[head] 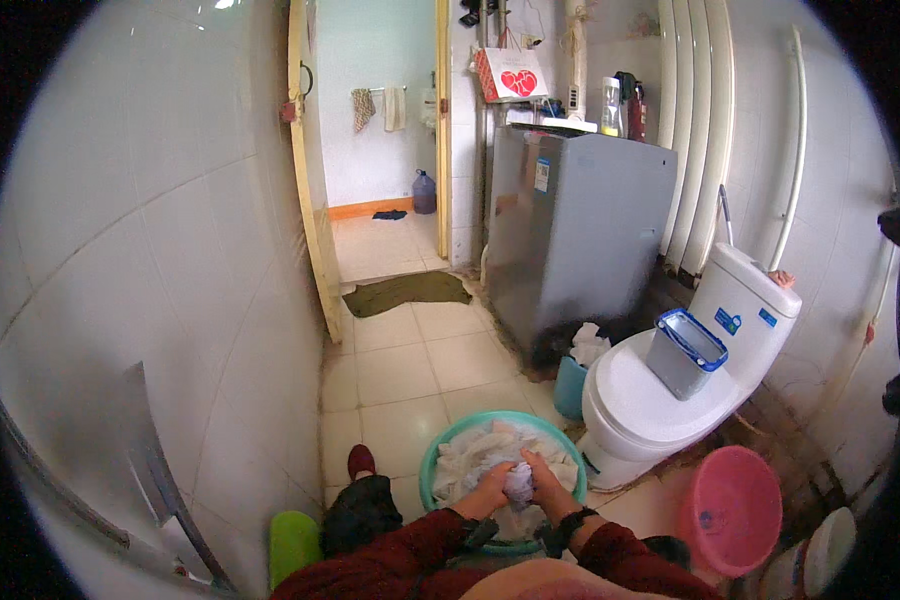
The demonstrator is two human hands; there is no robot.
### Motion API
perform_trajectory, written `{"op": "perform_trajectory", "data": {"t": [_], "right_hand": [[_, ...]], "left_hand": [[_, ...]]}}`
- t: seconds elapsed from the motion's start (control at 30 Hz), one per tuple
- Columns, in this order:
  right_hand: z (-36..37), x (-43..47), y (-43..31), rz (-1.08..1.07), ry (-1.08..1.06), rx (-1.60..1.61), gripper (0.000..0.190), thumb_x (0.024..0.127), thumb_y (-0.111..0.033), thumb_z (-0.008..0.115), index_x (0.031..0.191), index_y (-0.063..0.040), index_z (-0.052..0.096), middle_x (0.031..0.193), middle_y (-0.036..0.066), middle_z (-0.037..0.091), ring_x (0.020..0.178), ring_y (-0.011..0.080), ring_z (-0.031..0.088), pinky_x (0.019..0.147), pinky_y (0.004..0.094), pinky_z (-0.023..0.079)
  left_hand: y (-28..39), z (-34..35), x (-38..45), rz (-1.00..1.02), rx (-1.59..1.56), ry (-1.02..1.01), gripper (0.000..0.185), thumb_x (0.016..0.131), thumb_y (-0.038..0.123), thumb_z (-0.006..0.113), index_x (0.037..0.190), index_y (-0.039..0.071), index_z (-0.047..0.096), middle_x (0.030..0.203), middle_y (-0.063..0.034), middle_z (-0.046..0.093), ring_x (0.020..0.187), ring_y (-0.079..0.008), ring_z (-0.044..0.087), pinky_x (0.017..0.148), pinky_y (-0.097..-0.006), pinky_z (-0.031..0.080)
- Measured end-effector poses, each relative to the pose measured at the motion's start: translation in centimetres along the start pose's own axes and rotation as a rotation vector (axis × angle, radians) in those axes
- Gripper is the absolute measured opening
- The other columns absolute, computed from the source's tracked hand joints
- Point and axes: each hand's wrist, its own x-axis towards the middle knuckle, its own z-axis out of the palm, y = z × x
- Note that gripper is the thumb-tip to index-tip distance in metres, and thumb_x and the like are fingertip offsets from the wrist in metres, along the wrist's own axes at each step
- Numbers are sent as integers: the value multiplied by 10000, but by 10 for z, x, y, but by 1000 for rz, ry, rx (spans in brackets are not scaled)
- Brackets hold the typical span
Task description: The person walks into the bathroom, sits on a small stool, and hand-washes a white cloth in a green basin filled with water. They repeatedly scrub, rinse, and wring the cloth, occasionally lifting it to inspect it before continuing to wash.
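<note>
A green plastic basin (427, 480) stands on the tiled floor before me, filled with wet, whitish cloth (461, 461) in water. Over its middle, my left hand (493, 489) and my right hand (544, 478) grip a bunched pale lilac cloth (519, 484) between them. The hands are close together, with the bundle squeezed at the palms and fingers. Part of the bundle is hidden by the hands, and its lower end hangs towards the basin's near side.
At the right stand a white toilet (622, 390) with a grey, blue-rimmed container (679, 364) on its lid, a blue bin (568, 390) and a pink basin (735, 510). A grey washing machine (562, 232) is behind. A green plastic object (294, 547) lies near the left wall.
</note>
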Motion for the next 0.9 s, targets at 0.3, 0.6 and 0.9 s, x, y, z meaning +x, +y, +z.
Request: {"op": "perform_trajectory", "data": {"t": [0.3,0.6,0.9], "right_hand": [[88,-58,14,-707,56,-870,485,789,-367,718,1123,-29,621,1045,110,659,959,228,622,783,376,511],[116,-64,-9,-974,538,-1406,527,736,-530,710,1017,-89,644,964,178,648,900,390,596,762,492,477],[86,-38,-21,-727,426,-1729,274,866,-344,560,930,-90,640,980,196,646,857,423,607,722,495,478]], "left_hand": [[-23,-19,-13,294,458,206,633,925,98,537,1455,-12,208,1349,-171,428,1230,-253,433,1051,-380,358],[-24,-8,-7,398,1117,-123,535,950,330,422,1422,86,357,1431,-157,397,1324,-354,362,1100,-468,290],[-87,20,45,-362,-1354,393,531,965,449,353,1338,76,415,1369,-139,416,1245,-313,420,1010,-428,398]]}}
